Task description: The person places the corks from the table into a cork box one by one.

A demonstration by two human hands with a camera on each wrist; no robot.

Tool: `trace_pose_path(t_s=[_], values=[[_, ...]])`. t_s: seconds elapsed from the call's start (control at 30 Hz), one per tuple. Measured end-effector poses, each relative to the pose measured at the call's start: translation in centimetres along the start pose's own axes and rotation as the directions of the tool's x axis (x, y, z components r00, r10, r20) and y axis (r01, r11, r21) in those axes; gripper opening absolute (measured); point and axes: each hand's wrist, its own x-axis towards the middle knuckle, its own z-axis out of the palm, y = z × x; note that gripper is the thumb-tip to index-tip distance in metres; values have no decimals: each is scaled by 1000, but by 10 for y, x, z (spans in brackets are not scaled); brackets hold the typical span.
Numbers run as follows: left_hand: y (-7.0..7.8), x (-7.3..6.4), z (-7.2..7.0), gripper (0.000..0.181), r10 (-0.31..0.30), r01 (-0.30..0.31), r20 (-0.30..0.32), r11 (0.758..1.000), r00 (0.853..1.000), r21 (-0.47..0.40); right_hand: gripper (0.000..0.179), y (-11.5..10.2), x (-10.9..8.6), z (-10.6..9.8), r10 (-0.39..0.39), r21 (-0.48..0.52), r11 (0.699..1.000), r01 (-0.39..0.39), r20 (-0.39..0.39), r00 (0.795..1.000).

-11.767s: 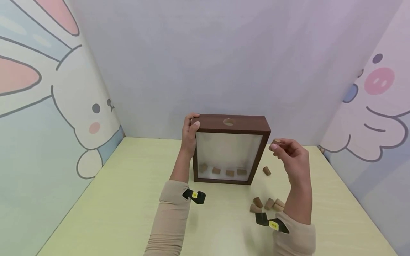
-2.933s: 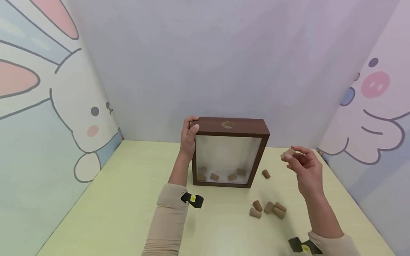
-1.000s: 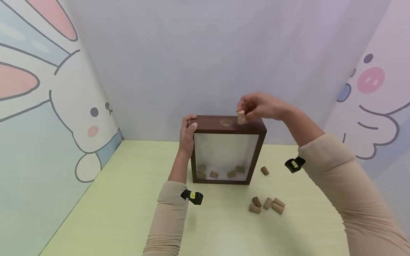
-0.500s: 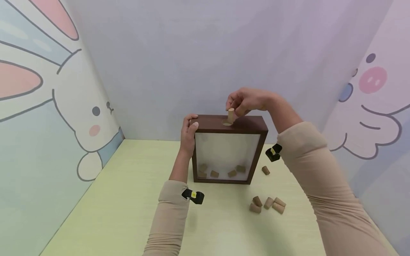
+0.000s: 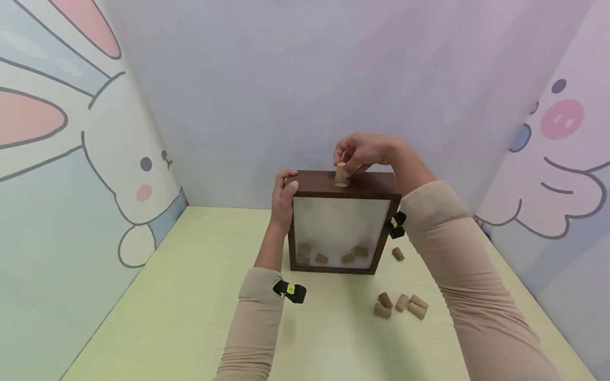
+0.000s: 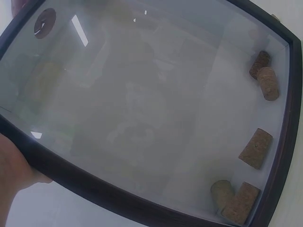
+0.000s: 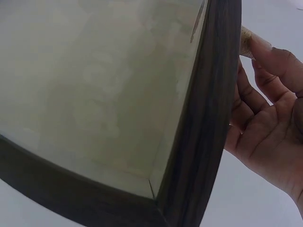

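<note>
A dark brown shadow box (image 5: 310, 182) with a clear front stands upright on the table. My left hand (image 5: 282, 203) grips its upper left corner, thumb on the front edge and fingers over the back. Between thumb and fingers of my right hand (image 5: 367, 151) a cork (image 5: 340, 172) is pinched upright, its lower end right at the round hole (image 5: 342, 184) in the box top. The right wrist view shows this cork (image 7: 247, 42) just past the frame edge. Several corks (image 5: 321, 259) lie along the box floor; the left wrist view shows a cork (image 6: 256, 148) there close up.
On the table (image 5: 190, 317), several loose corks lie in front and right of the box, among them a cork (image 5: 382, 310) in a small group. A single cork (image 5: 397, 254) lies beside the box's right side. A plain wall (image 5: 238, 106) rises close behind.
The cork held 11.8 s ago is no longer in hand, and one more cork lies inside the box. My right hand has brought another cork leftward to the hole. My left hand keeps its grip.
</note>
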Motion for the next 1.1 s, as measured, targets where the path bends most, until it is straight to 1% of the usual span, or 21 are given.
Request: trace_pose_path(t_s=[0.1,0.17,0.27,0.33,0.4,0.5,0.6,0.67,0.73,0.83,0.97,1.1], values=[[-1,0,1,49,1,-1,4,1000,1000,-2,22,1,-6,0,16,2,1000,-16,-6,1000],[-2,-1,1,48,-1,1,6,1000,1000,-10,23,0,-11,0,10,-3,1000,-10,-9,1000],[-3,-1,1,46,-4,4,11,1000,1000,-25,24,1,-24,0,-36,-22,999,36,-1,999],[-1,-1,1,44,-10,11,19,1000,1000,-29,27,3,-34,1,-73,-13,997,73,4,997],[3,-1,1,44,-17,17,26,1000,1000,-22,30,5,-43,1,-102,-6,995,102,0,995],[17,-2,1,44,-18,18,22,1000,1000,-5,34,11,-55,3,-127,-10,992,127,-34,991],[30,-4,2,43,-10,10,10,1000,1000,6,35,18,-66,5,-137,-49,990,133,-76,988],[34,-5,1,43,-5,5,7,1000,1000,8,34,23,-73,8,-139,-68,989,132,-109,984],[35,-6,1,43,-5,5,5,1000,1000,10,33,30,-80,11,-155,-84,986,145,-129,979],[35,-8,-1,45,-7,7,4,1000,1000,11,32,40,-90,16,-212,-90,975,202,-123,969],[33,-9,-4,44,-16,16,-1,1000,1000,11,31,52,-100,23,-293,-54,956,289,-91,952],[33,-11,-5,44,-15,15,-8,1000,1000,9,32,64,-108,29,-341,-31,940,339,-106,934]])
